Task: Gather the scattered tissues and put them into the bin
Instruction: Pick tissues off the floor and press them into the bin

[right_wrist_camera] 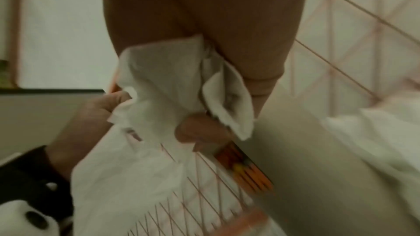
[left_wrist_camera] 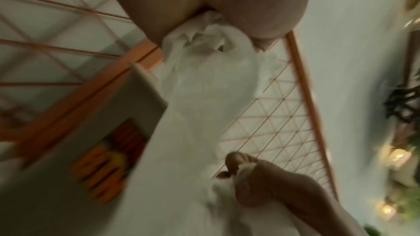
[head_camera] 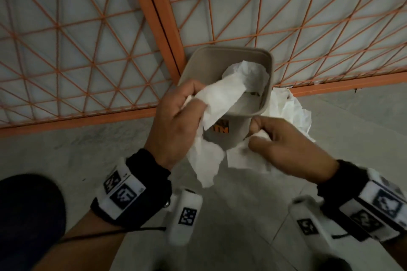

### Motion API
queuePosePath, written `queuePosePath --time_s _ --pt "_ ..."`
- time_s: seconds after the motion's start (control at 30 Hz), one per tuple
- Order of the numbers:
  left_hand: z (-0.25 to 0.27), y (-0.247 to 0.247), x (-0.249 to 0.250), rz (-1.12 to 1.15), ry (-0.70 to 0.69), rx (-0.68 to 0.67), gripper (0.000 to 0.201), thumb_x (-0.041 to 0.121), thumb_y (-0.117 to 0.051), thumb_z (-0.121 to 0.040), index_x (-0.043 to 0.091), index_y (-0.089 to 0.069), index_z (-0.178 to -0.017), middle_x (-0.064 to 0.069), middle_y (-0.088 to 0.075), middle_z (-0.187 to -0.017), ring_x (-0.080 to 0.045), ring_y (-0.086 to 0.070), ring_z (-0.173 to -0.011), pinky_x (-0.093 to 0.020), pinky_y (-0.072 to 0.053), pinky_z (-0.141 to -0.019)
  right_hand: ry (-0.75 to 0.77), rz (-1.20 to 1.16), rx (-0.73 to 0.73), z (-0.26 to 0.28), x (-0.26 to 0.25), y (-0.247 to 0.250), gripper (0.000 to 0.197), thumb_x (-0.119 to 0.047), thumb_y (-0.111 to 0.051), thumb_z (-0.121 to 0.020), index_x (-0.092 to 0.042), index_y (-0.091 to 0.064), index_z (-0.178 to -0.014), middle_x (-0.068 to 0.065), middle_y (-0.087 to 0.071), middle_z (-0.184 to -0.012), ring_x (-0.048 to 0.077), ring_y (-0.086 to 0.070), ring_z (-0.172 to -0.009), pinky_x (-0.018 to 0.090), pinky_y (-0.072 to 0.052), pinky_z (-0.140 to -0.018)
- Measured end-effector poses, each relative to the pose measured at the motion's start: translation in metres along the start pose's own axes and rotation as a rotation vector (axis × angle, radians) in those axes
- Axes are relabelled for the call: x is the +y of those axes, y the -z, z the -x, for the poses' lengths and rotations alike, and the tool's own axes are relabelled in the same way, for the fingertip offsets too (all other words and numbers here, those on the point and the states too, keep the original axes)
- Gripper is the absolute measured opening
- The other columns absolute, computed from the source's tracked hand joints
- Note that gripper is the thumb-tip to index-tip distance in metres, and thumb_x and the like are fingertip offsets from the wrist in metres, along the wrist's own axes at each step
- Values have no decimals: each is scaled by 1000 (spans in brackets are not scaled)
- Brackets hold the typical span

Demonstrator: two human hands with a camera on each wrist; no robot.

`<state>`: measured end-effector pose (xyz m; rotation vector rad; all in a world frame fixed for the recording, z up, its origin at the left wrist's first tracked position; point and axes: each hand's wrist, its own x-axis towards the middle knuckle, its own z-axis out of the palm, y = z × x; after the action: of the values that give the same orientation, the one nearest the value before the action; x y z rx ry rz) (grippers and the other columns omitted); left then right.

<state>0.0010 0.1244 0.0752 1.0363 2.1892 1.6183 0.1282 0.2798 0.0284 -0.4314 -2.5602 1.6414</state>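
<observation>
A beige square bin [head_camera: 269, 86] stands on the floor against an orange lattice fence, with crumpled white tissue [head_camera: 253, 75] inside it. My left hand [head_camera: 176, 114] grips a long white tissue [head_camera: 220, 99] whose upper end reaches over the bin's near rim; its lower end hangs below the hand. My right hand [head_camera: 277, 136] pinches another white tissue [head_camera: 244, 158] just in front of the bin. In the left wrist view the left-hand tissue [left_wrist_camera: 204, 82] hangs beside the bin [left_wrist_camera: 95, 146]. In the right wrist view the right-hand tissue [right_wrist_camera: 172, 78] is bunched between thumb and fingers.
Another crumpled white tissue [head_camera: 290, 108] lies on the grey floor [head_camera: 88, 149] to the right of the bin. The orange fence [head_camera: 154, 6] closes off the far side. A dark shape [head_camera: 28, 215] sits at the lower left edge.
</observation>
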Motion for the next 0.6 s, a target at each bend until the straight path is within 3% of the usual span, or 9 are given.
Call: queuePosePath --time_s 0.07,0.1,0.2,0.27,0.37,0.43,0.5,0.53,0.6 --pt "-23 -2 27 122 -60 18 12 3 -40 -81 -2 -50 -78 -7 -41 -66 -15 -40 -61 -29 -34 -56 115 -61 33 -14 -34 20 10 -13 -51 -75 -22 -48 -75 -7 -51 -63 0 -43 -54 16 -35 -51" --pt "-33 -3 39 157 -81 45 13 1 -40 -82 -7 -50 -82 -6 -43 -67 -13 -42 -62 -27 -37 -58 154 -79 64 -23 -48 30 13 -12 -48 -73 -21 -51 -81 -3 -57 -70 2 -47 -58 16 -38 -53" --pt "-63 -6 65 166 -125 114 11 -4 -41 -88 4 -48 -86 5 -47 -70 1 -45 -62 -11 -39 -60 219 -119 220 -57 -80 53 22 -15 -47 -71 -21 -57 -89 -5 -60 -75 2 -51 -62 16 -40 -57" --pt "-83 -7 68 186 -158 90 7 2 -43 -88 8 -44 -93 -6 -42 -79 -7 -44 -70 -19 -39 -65 216 -161 314 -81 -92 63 19 -12 -46 -72 -23 -59 -82 -5 -56 -70 3 -48 -56 15 -38 -50" --pt "-109 -10 48 106 -148 59 13 27 -49 -86 15 -44 -91 -8 -47 -87 -22 -50 -80 -42 -46 -76 152 -183 372 -110 -87 68 12 -14 -49 -83 -22 -56 -78 -7 -53 -67 1 -49 -52 15 -39 -48" --pt "-115 -14 29 -117 -74 13 36 52 -45 -86 18 -50 -97 -8 -58 -98 -26 -59 -93 -51 -51 -84 69 -95 328 -119 -77 66 7 -23 -52 -82 -24 -55 -75 -8 -55 -71 5 -52 -62 22 -40 -56" --pt "-113 -16 7 -402 -3 -108 65 73 -26 -85 20 -57 -103 -5 -60 -100 -30 -58 -101 -48 -48 -86 -14 31 191 -118 -66 62 8 -25 -55 -82 -20 -59 -85 -6 -56 -80 12 -52 -76 25 -38 -63" --pt "-110 -15 -5 -538 6 -181 74 77 -15 -85 22 -61 -105 -6 -61 -100 -32 -56 -106 -46 -45 -89 -40 85 112 -115 -62 60 14 -24 -55 -86 -16 -62 -95 -6 -58 -85 12 -53 -81 22 -38 -64" --pt "-101 -8 -19 -776 31 -304 74 70 -8 -90 27 -64 -115 -6 -60 -121 -33 -44 -127 -49 -34 -105 -58 121 -21 -107 -57 60 24 -17 -53 -91 -15 -62 -114 -7 -62 -93 8 -56 -86 17 -44 -66"
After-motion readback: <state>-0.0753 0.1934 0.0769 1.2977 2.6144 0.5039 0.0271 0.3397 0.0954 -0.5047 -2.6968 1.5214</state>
